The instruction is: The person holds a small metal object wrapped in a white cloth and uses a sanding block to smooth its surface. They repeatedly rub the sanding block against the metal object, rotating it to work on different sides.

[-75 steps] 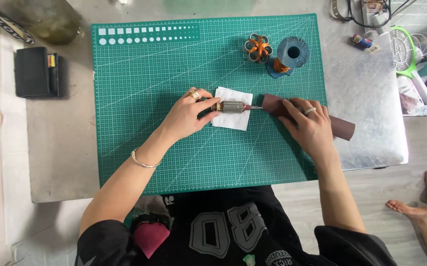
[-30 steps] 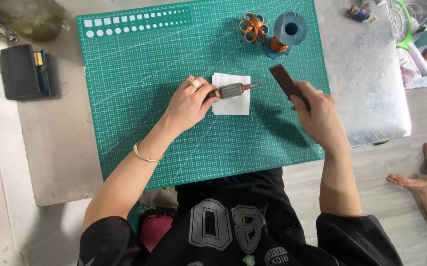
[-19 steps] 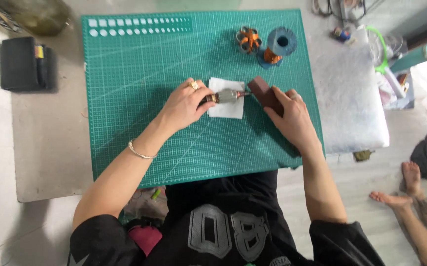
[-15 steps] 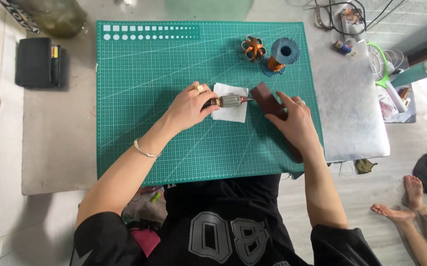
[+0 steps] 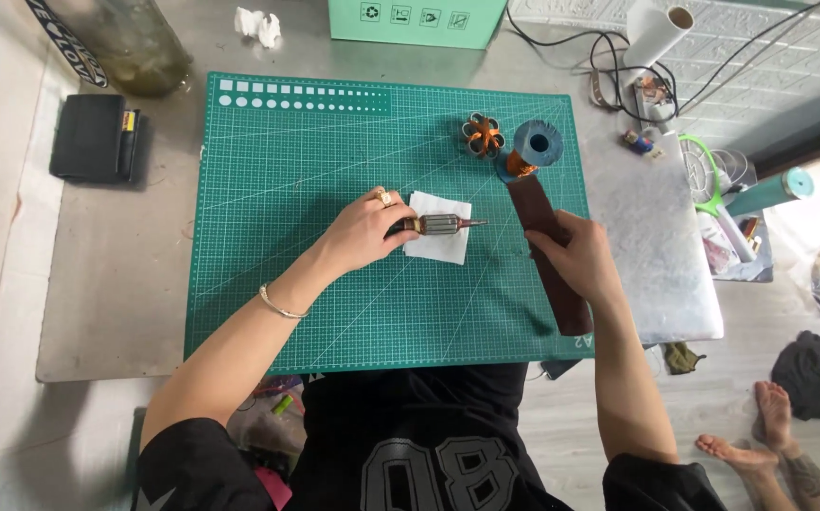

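Note:
My left hand (image 5: 364,232) grips the dark end of a small motor armature (image 5: 438,225), which lies across a white paper square (image 5: 445,248) on the green cutting mat (image 5: 315,284). Its thin shaft points right. My right hand (image 5: 575,260) holds a long dark brown strip (image 5: 537,210) that lies flat on the mat, running from near the blue spool (image 5: 535,144) down toward the mat's front right corner. The strip and the armature shaft are apart.
A copper-wound stator (image 5: 483,134) sits beside the blue spool. A black pouch (image 5: 93,138) and a glass jar (image 5: 131,43) stand at the left, a green box (image 5: 414,21) at the back. Cables, a paper roll (image 5: 654,26) and clutter lie right. Someone's bare feet (image 5: 755,440) rest on the floor.
My right hand has pulled the brown strip away from the armature and laid it lengthwise on the mat's right side. My left hand stays on the armature.

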